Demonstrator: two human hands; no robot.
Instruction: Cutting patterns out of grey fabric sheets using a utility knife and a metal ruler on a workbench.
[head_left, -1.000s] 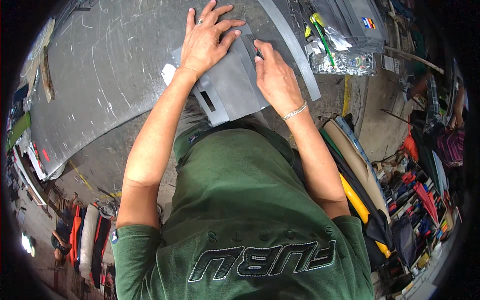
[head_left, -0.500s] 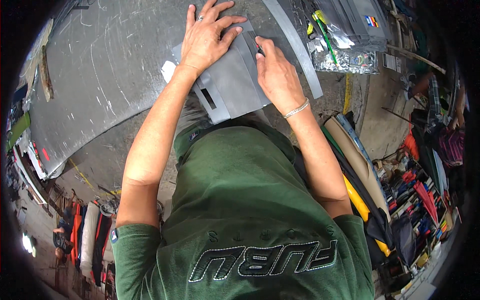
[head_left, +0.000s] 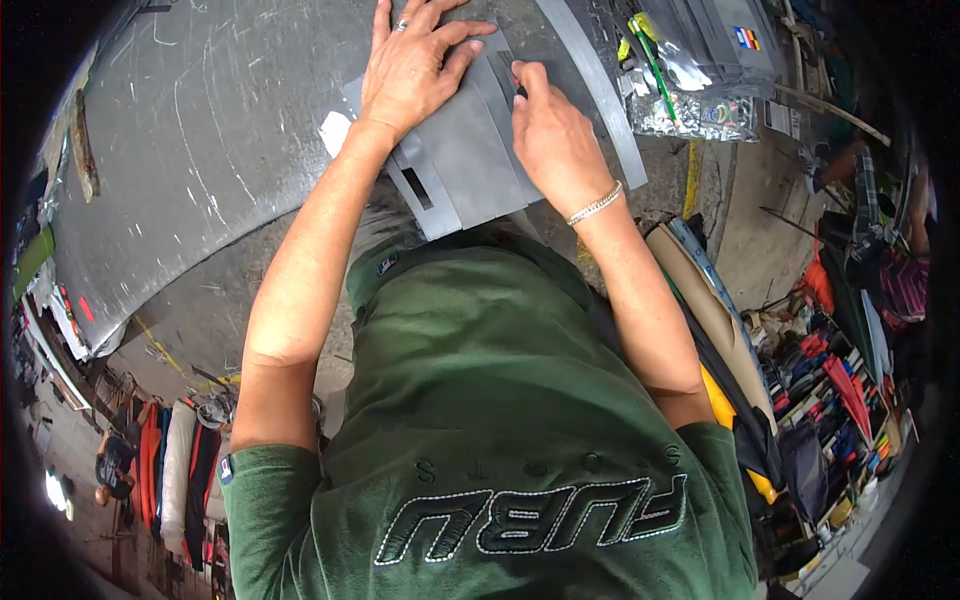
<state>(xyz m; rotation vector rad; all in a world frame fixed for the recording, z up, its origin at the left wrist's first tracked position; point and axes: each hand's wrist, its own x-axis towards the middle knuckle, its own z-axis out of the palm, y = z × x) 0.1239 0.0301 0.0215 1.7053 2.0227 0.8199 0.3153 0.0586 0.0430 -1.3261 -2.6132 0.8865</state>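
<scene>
My left hand (head_left: 415,75) lies with fingers spread on flat grey sheet pieces (head_left: 465,150), pressing at their far end. One narrower piece with a dark rectangular slot (head_left: 432,200) sits along their left side. My right hand (head_left: 560,150) is closed round a slim red-and-black tool (head_left: 519,88) at the right edge of these pieces. Most of that tool is hidden by the fingers, so its kind does not show. The near end of the pieces reaches over the table edge, close to my body.
A wide, scratched dark table (head_left: 200,140) spreads to the left. Right of my right hand runs a long grey strip (head_left: 600,90). Beyond it are plastic-wrapped grey sheets (head_left: 700,50) and a green pencil (head_left: 652,70). Rolls of material (head_left: 710,290) stand at lower right.
The view has shifted slightly, so the scene sits a little higher. Both hands keep nearly the same places on the grey pieces; less of the tool shows in my right hand.
</scene>
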